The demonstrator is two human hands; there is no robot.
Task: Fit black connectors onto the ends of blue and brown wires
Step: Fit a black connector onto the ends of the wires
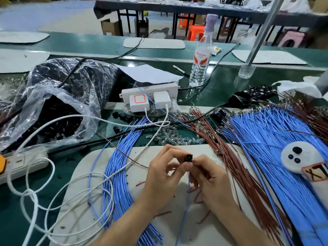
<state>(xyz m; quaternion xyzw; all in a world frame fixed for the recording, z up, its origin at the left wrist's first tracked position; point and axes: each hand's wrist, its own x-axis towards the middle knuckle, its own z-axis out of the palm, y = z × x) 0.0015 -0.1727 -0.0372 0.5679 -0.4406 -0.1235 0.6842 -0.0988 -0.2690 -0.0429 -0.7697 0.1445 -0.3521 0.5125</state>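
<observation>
Low on the desk (221, 86), the left hand (159, 176) pinches the black connector (188, 158) in a finger grip. At 4 o'clock from it, the right hand (210, 178) grips a blue wire (187, 194) that hangs toward 6 o'clock. A crooked push could bend the tip or pop the connector loose.

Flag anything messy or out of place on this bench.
Short brown wire scraps lie scattered on the white mat, and small clear parts are spilled across the green bench beyond it.
</observation>
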